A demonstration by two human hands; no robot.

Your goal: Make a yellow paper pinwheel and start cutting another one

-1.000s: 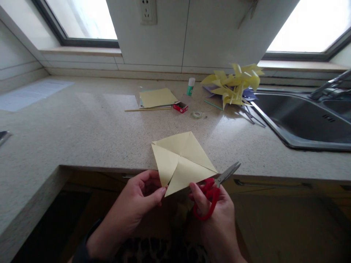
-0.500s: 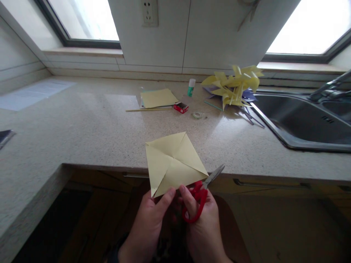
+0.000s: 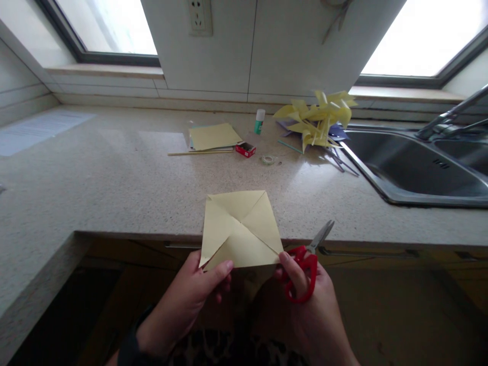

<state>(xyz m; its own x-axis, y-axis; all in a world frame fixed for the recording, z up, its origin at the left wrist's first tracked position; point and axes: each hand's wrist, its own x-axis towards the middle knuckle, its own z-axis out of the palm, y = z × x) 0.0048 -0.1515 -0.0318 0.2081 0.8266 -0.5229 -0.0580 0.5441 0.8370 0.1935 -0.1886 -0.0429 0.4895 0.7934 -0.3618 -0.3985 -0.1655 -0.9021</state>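
A pale yellow square of paper [image 3: 240, 231] with diagonal creases is held up in front of the counter edge. My left hand [image 3: 190, 300] pinches its lower left edge between thumb and fingers. My right hand [image 3: 308, 305] touches the paper's lower right corner with the thumb and grips red-handled scissors [image 3: 305, 264], whose grey blades point up and to the right, closed or nearly so.
The speckled countertop [image 3: 114, 173] carries a stack of yellow paper [image 3: 213, 136], a thin stick [image 3: 198, 152], a small red box [image 3: 245, 149], a tape roll [image 3: 268, 159], a glue stick [image 3: 260, 121] and several yellow paper pinwheels [image 3: 316, 119]. A steel sink [image 3: 415, 168] lies at right.
The paper has turned so its lower edge lies almost level. My hands moved apart along that edge, and the scissors shifted right with my right hand.
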